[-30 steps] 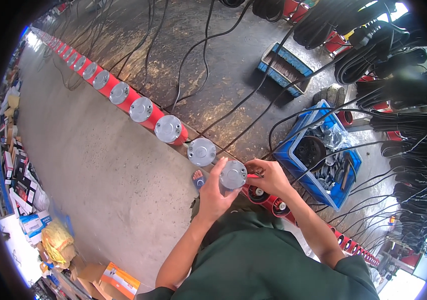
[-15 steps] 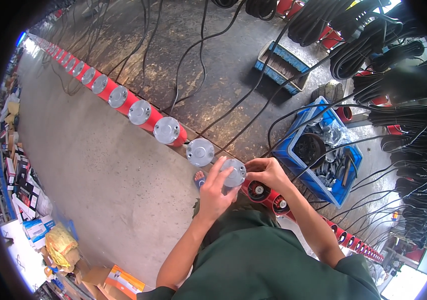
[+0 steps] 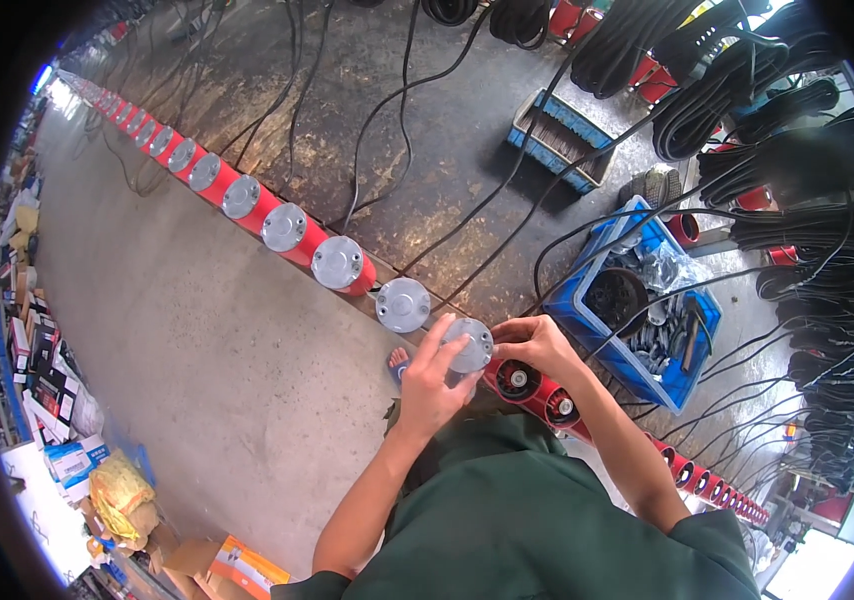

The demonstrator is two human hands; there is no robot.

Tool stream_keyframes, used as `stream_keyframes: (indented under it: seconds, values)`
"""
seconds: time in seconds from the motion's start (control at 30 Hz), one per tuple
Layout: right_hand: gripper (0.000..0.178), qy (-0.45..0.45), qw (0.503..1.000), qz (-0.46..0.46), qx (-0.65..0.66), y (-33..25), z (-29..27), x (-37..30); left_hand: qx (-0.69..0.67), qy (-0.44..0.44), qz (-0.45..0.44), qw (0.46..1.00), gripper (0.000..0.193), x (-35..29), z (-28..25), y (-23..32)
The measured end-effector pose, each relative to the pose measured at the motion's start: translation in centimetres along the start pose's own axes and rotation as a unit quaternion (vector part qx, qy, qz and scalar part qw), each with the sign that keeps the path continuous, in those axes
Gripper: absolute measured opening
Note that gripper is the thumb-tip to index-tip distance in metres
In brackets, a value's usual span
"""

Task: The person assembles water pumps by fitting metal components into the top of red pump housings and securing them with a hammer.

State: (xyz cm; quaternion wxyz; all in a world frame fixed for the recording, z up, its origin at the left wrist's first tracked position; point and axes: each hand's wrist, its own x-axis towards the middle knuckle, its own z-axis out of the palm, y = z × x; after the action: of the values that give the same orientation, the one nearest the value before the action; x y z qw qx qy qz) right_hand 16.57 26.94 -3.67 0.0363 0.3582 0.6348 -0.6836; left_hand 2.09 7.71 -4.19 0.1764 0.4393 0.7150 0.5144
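In the head view, a round grey cap point(image 3: 469, 345) is gripped between both hands, the left hand point(image 3: 434, 378) clasped under it, the right hand point(image 3: 537, 343) pinching its far edge. It is held flat-face-up just beyond the capped red cylinder point(image 3: 403, 305), over the open red cylinders point(image 3: 519, 381).

Between your left hand point(image 3: 434, 385) and right hand point(image 3: 537, 345) sits a round cap point(image 3: 468, 345). A row of capped cylinders point(image 3: 337, 265) runs far-left from it; uncapped ones point(image 3: 537, 390) continue near-right. A crate point(image 3: 647, 305) lies right, boxes point(image 3: 237, 565) near-left on the floor point(image 3: 197, 380).
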Motion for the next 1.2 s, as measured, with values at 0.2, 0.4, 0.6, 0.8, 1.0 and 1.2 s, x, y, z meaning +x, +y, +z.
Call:
stream_keyframes:
  seconds: [0.2,0.4,0.6,0.8,1.0,1.2]
  values:
    - [0.032,0.015,0.999,0.027,-0.011,0.2,0.1,0.3,0.0,-0.009,0.002,1.0,0.055,0.1,-0.2,-0.1]
    - [0.035,-0.048,0.998,-0.022,0.038,0.3,-0.6,-0.2,0.022,-0.02,0.003,1.0,0.053,0.1,-0.1,-0.2]
    - [0.039,0.004,0.998,-0.041,0.047,-0.6,0.2,-1.0,0.051,-0.029,0.009,0.998,0.052,-0.4,-0.1,-0.6]
    - [0.019,0.5,0.833,-0.234,0.044,2.0,-7.4,-6.8,0.009,-0.035,0.009,0.999,0.046,-0.3,0.5,-1.9]
    - [0.034,0.644,0.615,0.159,-0.426,13.7,-26.5,-13.3,0.001,-0.036,0.027,0.999,0.051,-0.3,0.5,-2.2]
    - [0.034,0.521,0.719,0.3,-0.348,19.4,-31.4,-13.5,0.022,-0.028,0.06,0.998,0.052,0.0,0.4,-2.0]
